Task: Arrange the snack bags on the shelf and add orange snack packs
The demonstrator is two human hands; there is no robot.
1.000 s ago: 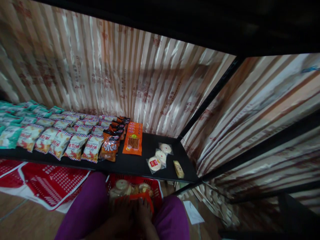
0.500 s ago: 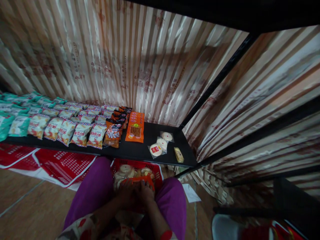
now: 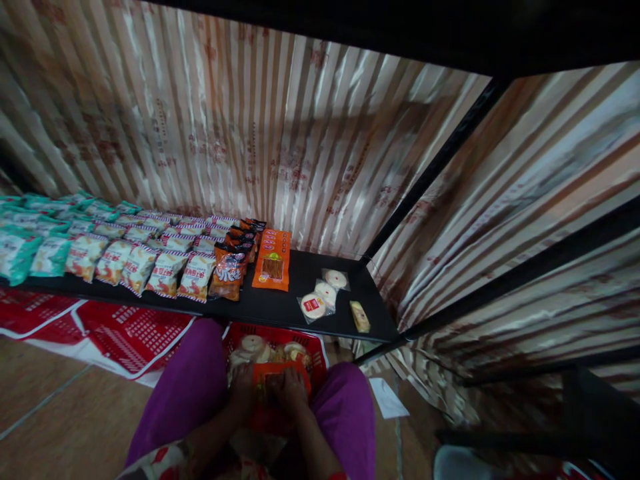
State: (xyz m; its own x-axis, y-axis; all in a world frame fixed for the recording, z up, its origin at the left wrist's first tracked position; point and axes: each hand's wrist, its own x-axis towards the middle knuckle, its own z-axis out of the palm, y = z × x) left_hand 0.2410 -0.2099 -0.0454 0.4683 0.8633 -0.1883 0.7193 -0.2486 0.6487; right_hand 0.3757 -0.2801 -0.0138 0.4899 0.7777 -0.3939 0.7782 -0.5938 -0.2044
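Note:
An orange snack packet [image 3: 265, 407] is between my knees, over the red basket [image 3: 320, 347]. My left hand [image 3: 243, 387] is closed on the packet's left edge. Across its right part lies my right hand [image 3: 290, 388], fingers bent and closed on it; dim light blurs the fingertips. Behind the packet, the basket holds round pale items in clear wrap [image 3: 251, 343] and other small wrapped pieces. Straight ahead on the black shelf [image 3: 280, 310], a similar orange packet [image 3: 271, 260] lies flat.
Rows of white-and-orange snack bags [image 3: 165, 272] and green bags [image 3: 53, 253] fill the shelf's left. Round wrapped wafers [image 3: 313, 305] and a small yellow packet [image 3: 360, 317] lie at its right. A black post [image 3: 430, 167] rises at the corner. White paper [image 3: 389, 398] lies on the floor.
My hands have moved slightly apart on the orange packet, the left one shifting left, so more of its front shows. The view has tilted slightly; the shelf goods stay in place.

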